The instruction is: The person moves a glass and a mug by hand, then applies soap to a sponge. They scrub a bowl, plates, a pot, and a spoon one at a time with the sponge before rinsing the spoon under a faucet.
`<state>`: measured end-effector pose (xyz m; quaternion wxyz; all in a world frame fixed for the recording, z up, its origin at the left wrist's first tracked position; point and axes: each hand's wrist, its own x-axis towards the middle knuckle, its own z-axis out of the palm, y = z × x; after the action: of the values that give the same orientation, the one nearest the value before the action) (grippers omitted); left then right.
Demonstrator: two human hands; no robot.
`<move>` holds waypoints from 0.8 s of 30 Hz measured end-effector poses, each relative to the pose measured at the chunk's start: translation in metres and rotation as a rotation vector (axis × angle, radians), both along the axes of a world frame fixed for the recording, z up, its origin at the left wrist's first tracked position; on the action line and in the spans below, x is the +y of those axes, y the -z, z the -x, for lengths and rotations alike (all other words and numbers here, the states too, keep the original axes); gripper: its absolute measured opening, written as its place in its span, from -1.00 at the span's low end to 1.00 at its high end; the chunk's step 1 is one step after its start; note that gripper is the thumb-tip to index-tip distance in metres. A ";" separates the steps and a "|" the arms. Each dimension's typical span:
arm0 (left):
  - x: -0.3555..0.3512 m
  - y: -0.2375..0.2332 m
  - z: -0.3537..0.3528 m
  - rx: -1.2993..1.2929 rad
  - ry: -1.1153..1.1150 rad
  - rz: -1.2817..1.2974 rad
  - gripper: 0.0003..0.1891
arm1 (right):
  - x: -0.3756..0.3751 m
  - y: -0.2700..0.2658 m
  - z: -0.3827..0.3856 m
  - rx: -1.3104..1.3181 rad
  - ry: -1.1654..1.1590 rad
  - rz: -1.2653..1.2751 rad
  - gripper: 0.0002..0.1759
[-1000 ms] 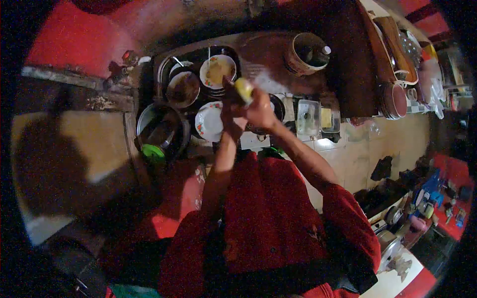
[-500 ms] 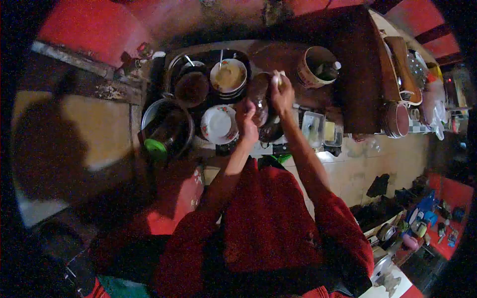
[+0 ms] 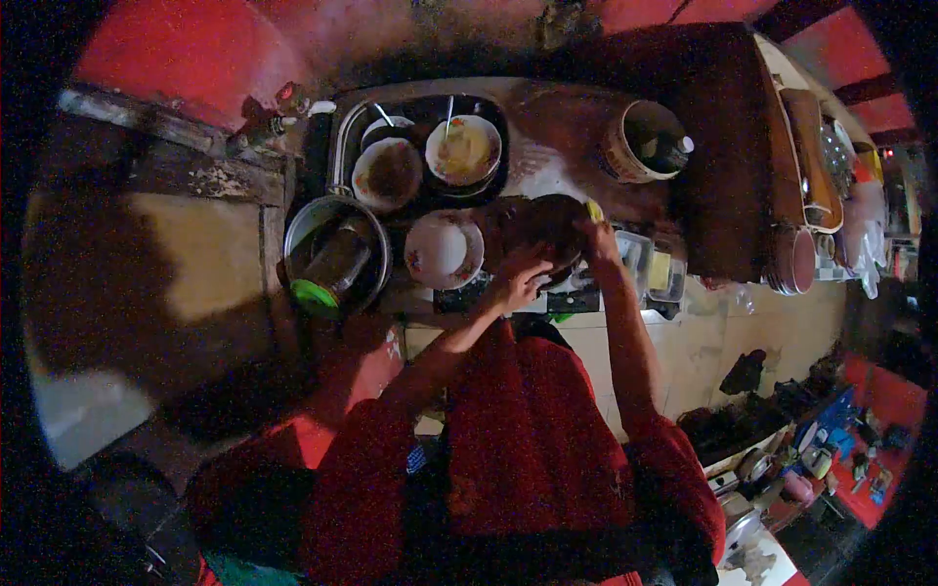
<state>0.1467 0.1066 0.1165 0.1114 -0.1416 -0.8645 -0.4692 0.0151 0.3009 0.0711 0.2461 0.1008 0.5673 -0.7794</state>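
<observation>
A dark, round, shallow vessel (image 3: 549,227), perhaps a pan or bowl, is in front of me over the counter. My left hand (image 3: 521,280) grips its near left edge, fingers curled. At its right side, my right hand (image 3: 598,240) is closed around a small yellow sponge-like piece (image 3: 594,210) that shows above the fingers. To the left stands a white flowered bowl (image 3: 438,252). Behind it, a basin (image 3: 344,132) holds a bowl with brown residue (image 3: 388,174) and stacked bowls with a yellowish one (image 3: 463,149) on top, spoons sticking up.
At the left, a metal pot (image 3: 381,230) contains a jar with a green lid (image 3: 315,293). A tap (image 3: 285,105) juts from the wall. A tub (image 3: 625,146) with a bottle stands back right; clear plastic containers (image 3: 667,275) sit right of my hands.
Both hands have come nearer to me and to the right. The dark vessel, earlier tilted and shiny between them, now shows a broad round face. The view has shifted slightly.
</observation>
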 end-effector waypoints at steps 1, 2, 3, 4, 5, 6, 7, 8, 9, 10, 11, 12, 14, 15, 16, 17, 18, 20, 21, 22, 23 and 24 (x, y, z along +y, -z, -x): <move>-0.011 0.004 0.004 0.072 0.135 0.262 -0.68 | 0.005 0.004 -0.014 0.010 0.052 0.012 -0.53; -0.020 0.005 0.009 0.063 0.133 0.262 -0.68 | 0.006 0.008 -0.027 0.001 0.049 0.012 -0.53; -0.030 0.006 0.018 0.026 0.148 0.232 -0.65 | 0.005 0.012 -0.037 -0.042 0.139 -0.074 -0.57; -0.042 0.008 0.028 -0.017 0.164 0.200 -0.63 | 0.004 0.017 -0.047 -0.091 0.229 -0.164 -0.60; -0.056 0.019 0.042 -0.140 0.034 0.074 -0.57 | 0.010 0.037 -0.057 -0.106 0.226 -0.166 -0.60; -0.073 0.036 0.064 -0.258 -0.097 -0.050 -0.51 | 0.023 0.070 -0.063 -0.123 0.206 -0.280 -0.60; -0.089 0.091 0.082 -0.200 -0.374 -0.076 -0.51 | 0.030 0.088 -0.069 -0.137 0.186 -0.395 -0.60; -0.105 0.140 0.099 -0.140 -0.647 -0.099 -0.50 | 0.030 0.082 -0.076 -0.149 0.188 -0.396 -0.60; -0.126 0.145 0.117 -0.178 -0.732 -0.081 -0.49 | 0.029 0.069 -0.082 -0.049 0.168 -0.700 -0.60; -0.152 0.151 0.133 -0.219 -0.814 -0.066 -0.47 | 0.030 0.064 -0.086 0.053 0.141 -1.007 -0.58; -0.184 0.184 0.159 -0.497 -0.904 0.006 -0.40 | 0.042 0.082 -0.091 0.021 0.016 -1.175 -0.45; -0.202 0.217 0.174 -0.777 -0.984 0.082 -0.33 | 0.059 0.087 -0.089 0.004 0.012 -1.185 -0.45; -0.216 0.242 0.186 -0.769 -1.012 0.092 -0.32 | 0.088 0.088 -0.096 0.119 0.216 -0.974 -0.38; -0.218 0.251 0.189 -0.730 -1.024 0.068 -0.31 | 0.082 0.080 -0.090 0.214 0.359 -0.843 -0.41; -0.220 0.258 0.190 -0.703 -1.032 0.031 -0.30 | 0.074 0.058 -0.077 0.309 0.502 -0.709 -0.43; -0.221 0.265 0.191 -0.685 -1.034 -0.015 -0.29 | 0.077 0.022 -0.068 0.183 0.034 -1.413 -0.53; -0.222 0.270 0.192 -0.671 -1.032 -0.069 -0.28 | 0.092 0.036 -0.065 0.159 -0.026 -1.272 -0.53; -0.223 0.272 0.190 -0.653 -1.021 -0.190 -0.27 | 0.127 0.084 -0.069 0.823 -0.390 -1.548 -0.51; -0.224 0.270 0.189 -0.648 -1.011 -0.255 -0.26 | 0.130 0.090 -0.068 0.814 -0.390 -1.552 -0.51; -0.223 0.268 0.187 -0.647 -1.004 -0.317 -0.25 | 0.132 0.095 -0.068 0.674 -0.366 -1.560 -0.51; -0.221 0.261 0.185 -0.642 -0.995 -0.380 -0.24 | 0.131 0.094 -0.066 0.539 -0.340 -1.561 -0.51; -0.219 0.255 0.185 -0.637 -0.984 -0.442 -0.22 | 0.131 0.091 -0.066 0.540 -0.336 -1.562 -0.51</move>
<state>-0.0378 -0.1127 -0.1380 0.0778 0.4461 -0.7018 -0.5499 0.0813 0.4317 -0.0201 0.0743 -0.0334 0.9902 -0.1136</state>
